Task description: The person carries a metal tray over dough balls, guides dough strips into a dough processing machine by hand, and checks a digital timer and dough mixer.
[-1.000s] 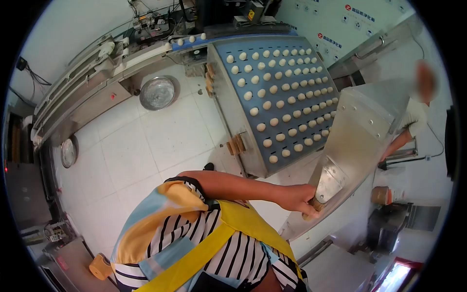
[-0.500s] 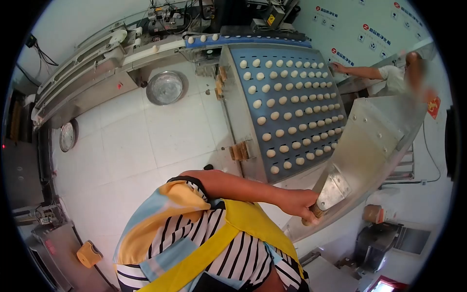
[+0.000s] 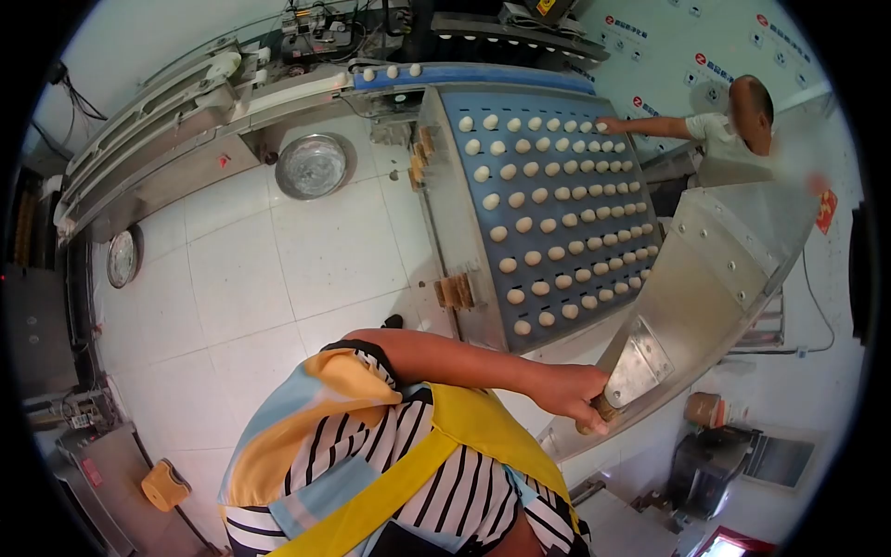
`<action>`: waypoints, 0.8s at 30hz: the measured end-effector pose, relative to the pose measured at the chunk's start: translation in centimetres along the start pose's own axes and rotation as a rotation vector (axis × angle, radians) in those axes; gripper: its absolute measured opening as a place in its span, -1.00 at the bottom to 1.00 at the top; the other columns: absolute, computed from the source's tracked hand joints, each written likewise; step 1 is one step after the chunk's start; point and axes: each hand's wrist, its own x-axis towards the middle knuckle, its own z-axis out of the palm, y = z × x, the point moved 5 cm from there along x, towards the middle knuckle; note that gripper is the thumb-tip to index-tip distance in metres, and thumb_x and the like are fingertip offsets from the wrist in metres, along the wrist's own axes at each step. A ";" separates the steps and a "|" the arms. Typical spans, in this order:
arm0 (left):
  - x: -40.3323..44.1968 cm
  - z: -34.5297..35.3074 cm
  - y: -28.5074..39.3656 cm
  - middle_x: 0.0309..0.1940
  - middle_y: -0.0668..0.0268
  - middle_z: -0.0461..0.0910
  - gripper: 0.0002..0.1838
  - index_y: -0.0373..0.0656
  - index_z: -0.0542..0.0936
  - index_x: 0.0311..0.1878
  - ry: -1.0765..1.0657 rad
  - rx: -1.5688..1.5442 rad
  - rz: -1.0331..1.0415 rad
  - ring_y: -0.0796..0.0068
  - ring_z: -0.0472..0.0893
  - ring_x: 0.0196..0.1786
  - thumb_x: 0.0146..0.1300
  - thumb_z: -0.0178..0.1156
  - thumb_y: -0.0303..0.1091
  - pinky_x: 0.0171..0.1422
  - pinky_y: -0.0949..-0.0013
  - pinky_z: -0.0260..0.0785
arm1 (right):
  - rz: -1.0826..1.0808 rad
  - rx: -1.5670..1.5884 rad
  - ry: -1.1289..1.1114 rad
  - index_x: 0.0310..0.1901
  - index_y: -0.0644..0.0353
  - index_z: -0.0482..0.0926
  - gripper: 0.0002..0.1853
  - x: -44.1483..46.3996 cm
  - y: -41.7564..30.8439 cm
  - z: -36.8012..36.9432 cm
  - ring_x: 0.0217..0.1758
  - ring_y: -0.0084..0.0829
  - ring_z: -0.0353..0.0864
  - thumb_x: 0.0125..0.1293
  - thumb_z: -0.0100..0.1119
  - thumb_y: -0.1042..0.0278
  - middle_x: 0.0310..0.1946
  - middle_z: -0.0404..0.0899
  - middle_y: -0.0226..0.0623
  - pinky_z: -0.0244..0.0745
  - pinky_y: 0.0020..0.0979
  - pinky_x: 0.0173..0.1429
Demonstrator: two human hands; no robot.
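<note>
My left hand (image 3: 577,397) grips the wooden handle (image 3: 605,410) at the near end of a long metal tray (image 3: 687,269) with riveted plates. The tray slants up to the right, and its side hides the tray's inside. Left of it, a blue sloping board (image 3: 557,223) carries rows of round white dough balls (image 3: 533,258). A co-worker's hand (image 3: 608,124) reaches to the dough balls at the board's far right corner. My right hand is out of view; only part of that arm shows at the bottom.
Behind the board runs a blue conveyor belt (image 3: 464,78) with a few dough balls at its left end. A dark bar (image 3: 520,39) above holds a row of dough balls. Metal bowls (image 3: 312,167) rest at the left. The co-worker (image 3: 738,130) stands beyond the tray.
The co-worker's hand has moved left onto the far corner of the board. The dark bar has lifted away from the belt, with the row of dough balls under it. My left hand keeps its grip.
</note>
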 end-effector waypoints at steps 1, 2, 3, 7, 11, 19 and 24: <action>-0.2 -0.1 0.1 -0.30 0.30 0.56 -0.67 -0.16 0.50 -0.12 0.008 -0.002 -0.001 0.43 0.54 -0.17 0.17 0.26 -0.16 -0.05 0.36 0.32 | -0.004 0.000 -0.003 -0.20 0.32 0.41 -0.85 0.0 0.1 0.1 -0.35 -0.56 0.37 0.22 0.09 0.48 -0.37 0.40 -0.37 0.38 -0.47 -0.23; -0.3 -0.1 0.2 -0.31 0.30 0.56 -0.68 -0.16 0.50 -0.12 0.016 -0.002 -0.002 0.43 0.54 -0.17 0.17 0.26 -0.17 -0.06 0.36 0.32 | -0.001 0.002 -0.006 -0.20 0.32 0.41 -0.84 0.0 0.1 0.2 -0.35 -0.56 0.37 0.22 0.09 0.48 -0.37 0.41 -0.37 0.38 -0.47 -0.23; -0.4 -0.1 0.3 -0.31 0.31 0.56 -0.67 -0.16 0.50 -0.12 0.017 -0.007 -0.001 0.43 0.54 -0.18 0.17 0.26 -0.16 -0.06 0.36 0.32 | 0.000 0.001 -0.007 -0.20 0.32 0.41 -0.84 -0.1 0.2 0.3 -0.34 -0.56 0.37 0.22 0.09 0.47 -0.36 0.41 -0.37 0.38 -0.46 -0.23; -0.8 -0.6 0.6 -0.31 0.31 0.56 -0.67 -0.15 0.50 -0.12 0.031 0.000 0.006 0.44 0.54 -0.19 0.16 0.27 -0.15 -0.07 0.37 0.32 | -0.001 0.013 -0.011 -0.20 0.31 0.42 -0.84 -0.2 0.5 0.9 -0.33 -0.55 0.38 0.22 0.10 0.46 -0.36 0.42 -0.36 0.39 -0.46 -0.22; -1.0 -0.8 0.7 -0.30 0.31 0.56 -0.65 -0.15 0.50 -0.12 0.032 0.006 -0.008 0.43 0.54 -0.18 0.16 0.27 -0.13 -0.06 0.37 0.32 | -0.002 0.022 -0.010 -0.19 0.30 0.42 -0.83 -0.3 0.7 1.1 -0.33 -0.54 0.39 0.22 0.11 0.45 -0.35 0.43 -0.36 0.40 -0.46 -0.21; -1.0 -1.1 0.5 -0.26 0.28 0.56 -0.64 -0.16 0.50 -0.10 0.041 0.008 0.000 0.38 0.55 -0.14 0.16 0.26 -0.13 -0.03 0.36 0.32 | -0.003 0.046 -0.016 -0.19 0.29 0.43 -0.82 -0.6 0.8 1.4 -0.31 -0.53 0.41 0.22 0.12 0.43 -0.34 0.45 -0.35 0.41 -0.45 -0.19; -0.8 -1.1 -0.5 -0.25 0.27 0.56 -0.65 -0.16 0.50 -0.10 0.012 0.026 -0.026 0.38 0.55 -0.13 0.17 0.25 -0.13 -0.03 0.35 0.32 | -0.001 0.070 -0.019 -0.18 0.29 0.43 -0.82 -0.7 0.9 1.7 -0.30 -0.52 0.42 0.22 0.13 0.42 -0.33 0.46 -0.35 0.42 -0.45 -0.18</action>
